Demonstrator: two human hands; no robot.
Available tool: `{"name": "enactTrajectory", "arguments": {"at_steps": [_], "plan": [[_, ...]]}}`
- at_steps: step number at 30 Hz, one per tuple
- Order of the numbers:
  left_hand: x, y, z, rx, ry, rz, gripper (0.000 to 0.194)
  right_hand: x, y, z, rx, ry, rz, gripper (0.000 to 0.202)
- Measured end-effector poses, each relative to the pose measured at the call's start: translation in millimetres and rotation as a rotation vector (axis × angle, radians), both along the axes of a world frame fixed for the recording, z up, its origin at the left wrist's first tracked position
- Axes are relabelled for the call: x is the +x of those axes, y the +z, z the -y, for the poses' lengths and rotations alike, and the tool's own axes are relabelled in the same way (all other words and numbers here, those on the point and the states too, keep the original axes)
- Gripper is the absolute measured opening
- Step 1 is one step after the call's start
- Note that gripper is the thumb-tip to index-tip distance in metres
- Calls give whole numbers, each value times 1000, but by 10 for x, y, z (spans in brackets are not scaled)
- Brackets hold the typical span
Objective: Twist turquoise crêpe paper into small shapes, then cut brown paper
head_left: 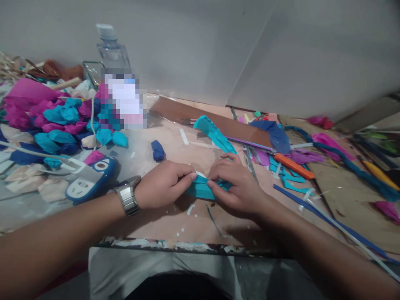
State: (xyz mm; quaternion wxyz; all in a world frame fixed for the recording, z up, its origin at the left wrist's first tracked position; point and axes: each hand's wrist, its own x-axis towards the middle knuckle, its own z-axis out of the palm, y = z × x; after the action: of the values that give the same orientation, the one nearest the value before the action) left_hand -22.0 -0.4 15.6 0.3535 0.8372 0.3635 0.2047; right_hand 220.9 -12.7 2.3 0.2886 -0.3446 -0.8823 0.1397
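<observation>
A folded turquoise strip (200, 191), paper or cloth, lies between my hands near the table's front edge. My left hand (165, 183) pinches its upper left corner between thumb and forefinger. On the right, my right hand (233, 183) grips its other side with thumb and bent fingers. Something small and white shows at the strip's top edge between the fingertips. Just behind my right hand lies a ruffled turquoise piece (215, 133). A crumpled dark blue piece (158, 151) sits behind my left hand.
Pink, turquoise and blue crumpled pieces (62, 112) are heaped at the left, by a blue-and-white power socket (92, 179) and a clear bottle (113, 54). An orange cutter (293, 166), brown sheet (193, 114) and blue strips lie behind and right.
</observation>
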Motion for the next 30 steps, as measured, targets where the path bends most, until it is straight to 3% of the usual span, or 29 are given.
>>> {"name": "enactTrajectory", "arguments": {"at_steps": [7,13,21,26,30], "plan": [[-18,-16,-25,-100,76,89,43,8,-1,-6,-3,-24,-15,9],[-10,-95,-36,-245,-61,115,27,-32,-12,26,3,3,38,10],[21,-159,-45,-378,-38,155,29,-43,-39,33,30,-13,-8,8],[28,-160,-17,-676,-24,213,34,-34,-34,34,76,4,-33,8],[35,-144,-1,-706,-37,222,39,-30,-17,36,117,34,-9,10]]}}
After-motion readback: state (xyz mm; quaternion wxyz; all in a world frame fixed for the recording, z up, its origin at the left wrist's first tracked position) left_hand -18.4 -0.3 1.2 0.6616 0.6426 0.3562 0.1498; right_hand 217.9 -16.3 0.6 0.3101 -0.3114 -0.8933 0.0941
